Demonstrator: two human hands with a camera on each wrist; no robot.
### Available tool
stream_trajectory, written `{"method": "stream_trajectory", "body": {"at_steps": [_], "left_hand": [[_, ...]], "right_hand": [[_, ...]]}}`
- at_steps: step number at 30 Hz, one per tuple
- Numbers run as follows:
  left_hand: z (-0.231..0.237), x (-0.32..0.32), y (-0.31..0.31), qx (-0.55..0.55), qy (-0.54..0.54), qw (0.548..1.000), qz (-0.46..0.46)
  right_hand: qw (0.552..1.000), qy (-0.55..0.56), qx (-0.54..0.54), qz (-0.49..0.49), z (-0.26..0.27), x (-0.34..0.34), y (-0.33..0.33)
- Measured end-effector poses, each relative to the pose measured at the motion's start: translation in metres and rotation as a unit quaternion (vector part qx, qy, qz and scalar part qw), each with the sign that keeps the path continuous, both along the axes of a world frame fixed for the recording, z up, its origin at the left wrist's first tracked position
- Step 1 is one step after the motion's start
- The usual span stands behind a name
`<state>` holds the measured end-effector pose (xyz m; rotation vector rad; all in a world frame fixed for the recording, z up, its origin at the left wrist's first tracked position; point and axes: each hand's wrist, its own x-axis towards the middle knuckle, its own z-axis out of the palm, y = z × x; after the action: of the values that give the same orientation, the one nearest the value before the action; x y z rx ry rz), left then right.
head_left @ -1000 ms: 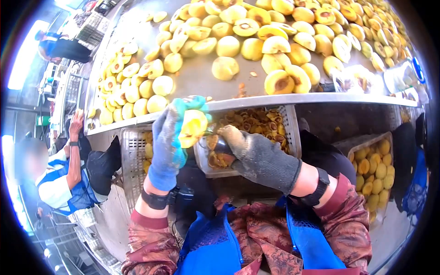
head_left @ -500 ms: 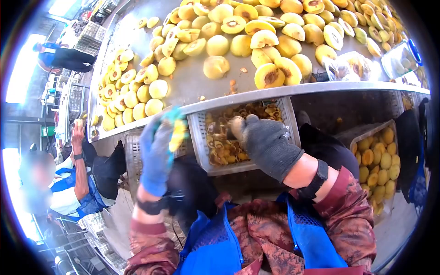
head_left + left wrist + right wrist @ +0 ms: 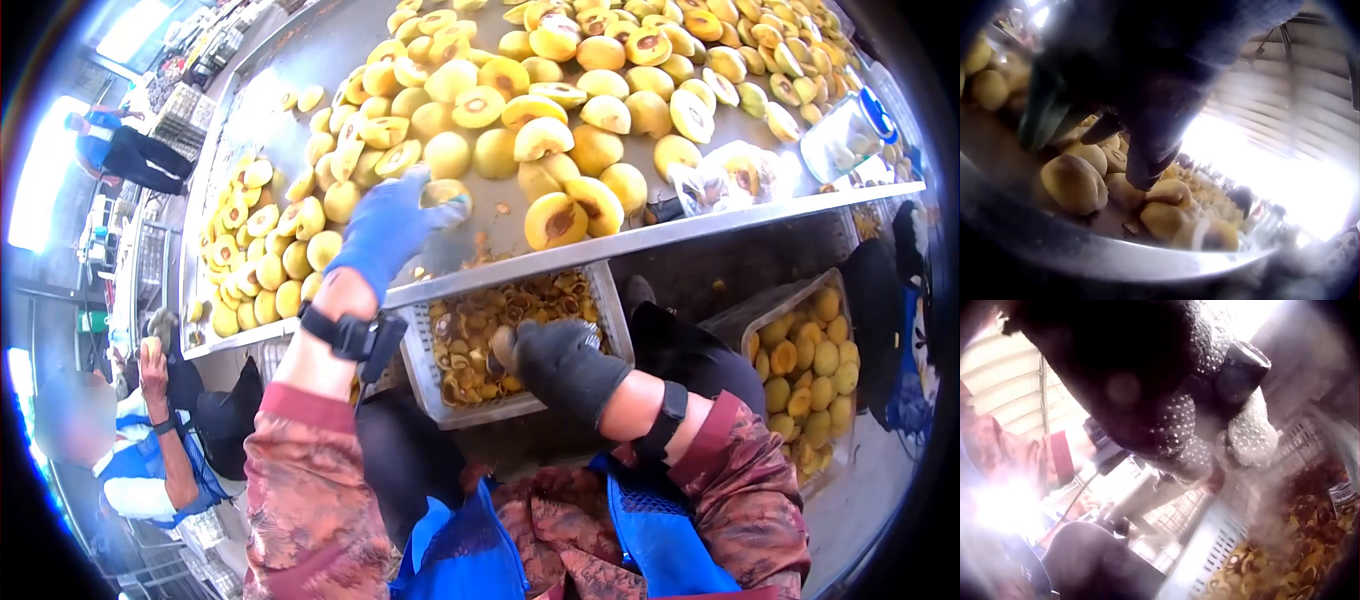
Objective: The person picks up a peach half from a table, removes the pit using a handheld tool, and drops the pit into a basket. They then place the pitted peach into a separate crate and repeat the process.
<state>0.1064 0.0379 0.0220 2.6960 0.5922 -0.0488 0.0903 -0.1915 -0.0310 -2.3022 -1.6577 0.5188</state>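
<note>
My left hand (image 3: 385, 235), in a blue and green glove, reaches over the metal table with its fingers spread about a yellow peach half (image 3: 447, 192). In the left wrist view the fingers (image 3: 1150, 150) hang above and behind that peach half (image 3: 1074, 184). My right hand (image 3: 560, 365), in a dark grey glove with pale worn fingertips, is over a crate of scraps (image 3: 425, 375). Its curled fingers grip a tool with a dark round handle (image 3: 1250, 359); the tool's working end is hidden.
Piles of peach halves (image 3: 605, 85) cover much of the metal table (image 3: 400, 20), whose raised front edge (image 3: 700, 232) runs before me. A plastic bag (image 3: 735, 178) and a clear jar (image 3: 840, 140) stand at right. Below is another peach crate (image 3: 810, 370). Another person (image 3: 165, 450) sits at left.
My left hand has left the lap area and moved up and forward over the table; the peach piece it held is gone from it. The right hand has stayed over the scrap crate, dipping slightly.
</note>
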Motion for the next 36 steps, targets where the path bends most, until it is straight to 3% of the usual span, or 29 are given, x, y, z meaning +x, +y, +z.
{"method": "stream_trajectory", "body": {"at_steps": [2, 4, 5, 8, 9, 10, 11, 14, 17, 19, 20, 25, 29, 32, 34, 36], "left_hand": [[-0.013, 0.025, -0.002, 0.058, 0.077, 0.995, -0.030], [-0.028, 0.034, -0.003, 0.086, 0.084, 0.991, -0.057], [-0.031, 0.036, -0.003, 0.103, 0.086, 0.988, -0.071], [-0.023, 0.026, 0.006, -0.027, 0.042, 0.999, 0.009], [-0.023, 0.018, 0.011, -0.176, -0.041, 0.983, 0.041], [-0.024, 0.006, 0.016, -0.320, -0.122, 0.937, 0.071], [-0.024, -0.007, 0.019, -0.453, -0.200, 0.863, 0.100], [-0.013, -0.045, 0.011, -0.638, -0.249, 0.718, 0.126], [-0.007, -0.065, -0.023, -0.673, -0.269, 0.676, 0.133], [-0.004, -0.070, -0.042, -0.652, -0.257, 0.698, 0.146], [-0.005, -0.073, -0.048, -0.642, -0.250, 0.709, 0.152], [-0.004, -0.084, -0.060, -0.680, -0.272, 0.671, 0.116], [-0.016, -0.091, -0.056, -0.713, -0.259, 0.645, 0.091], [-0.017, -0.089, -0.061, -0.742, -0.283, 0.595, 0.124], [-0.019, -0.088, -0.054, -0.768, -0.294, 0.550, 0.144], [-0.021, -0.082, -0.047, -0.765, -0.316, 0.534, 0.173]], "right_hand": [[0.997, -0.024, 0.075, -0.016, -0.014, -0.006, 0.000], [0.985, -0.085, 0.150, -0.031, -0.013, -0.006, 0.003], [0.993, -0.073, 0.084, -0.025, -0.007, -0.005, 0.001], [0.982, 0.055, 0.176, -0.044, -0.001, -0.002, -0.001], [0.969, 0.095, 0.220, -0.058, 0.000, 0.001, -0.002], [0.952, 0.137, 0.263, -0.072, 0.001, 0.005, 0.000], [0.932, 0.178, 0.305, -0.084, 0.003, 0.009, 0.003], [0.885, 0.232, 0.371, -0.157, 0.026, 0.022, 0.013], [0.872, 0.219, 0.391, -0.196, 0.039, 0.027, 0.021], [0.842, 0.224, 0.448, -0.200, 0.032, 0.022, 0.030], [0.847, 0.205, 0.450, -0.194, 0.033, 0.020, 0.032], [0.879, 0.179, 0.412, -0.161, 0.042, 0.019, 0.034], [0.842, 0.206, 0.470, -0.165, 0.026, 0.017, 0.044], [0.835, 0.370, 0.366, -0.179, 0.038, 0.021, 0.038], [0.804, 0.489, 0.285, -0.182, 0.038, 0.022, 0.035], [0.884, 0.308, 0.336, -0.107, 0.035, 0.016, 0.033]]}}
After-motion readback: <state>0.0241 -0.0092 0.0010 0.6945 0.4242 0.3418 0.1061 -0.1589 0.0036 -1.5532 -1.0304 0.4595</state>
